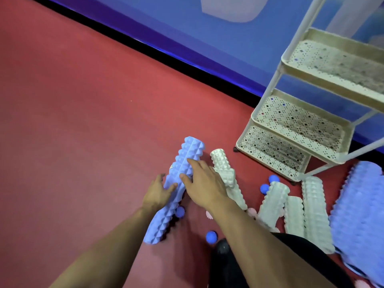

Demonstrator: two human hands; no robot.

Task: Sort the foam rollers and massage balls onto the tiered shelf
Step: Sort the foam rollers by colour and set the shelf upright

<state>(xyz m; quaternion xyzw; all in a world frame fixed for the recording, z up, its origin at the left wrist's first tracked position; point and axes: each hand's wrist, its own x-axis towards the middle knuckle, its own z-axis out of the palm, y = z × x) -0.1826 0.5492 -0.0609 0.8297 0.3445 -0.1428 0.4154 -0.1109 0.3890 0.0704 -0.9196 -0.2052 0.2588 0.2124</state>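
Observation:
A long lilac foam roller [185, 154] with a bumpy surface lies on the red floor. My left hand [158, 194] clasps its left side at the middle. My right hand [204, 183] rests on its top, fingers spread over the foam. Right beside it lies a cream roller [223, 165]. More cream rollers [311, 204] and a big lilac roller [359, 208] lie at the right. Small blue massage balls [211, 236] and pink spiky ones [209, 214] are scattered between them. The cream tiered shelf [299, 121] stands at the right, with bare perforated trays.
A blue wall with a black skirting [166, 55] runs behind the shelf. Red floor [83, 121] stretches to the left. My dark-clothed knee [228, 265] is at the bottom, close to a blue ball.

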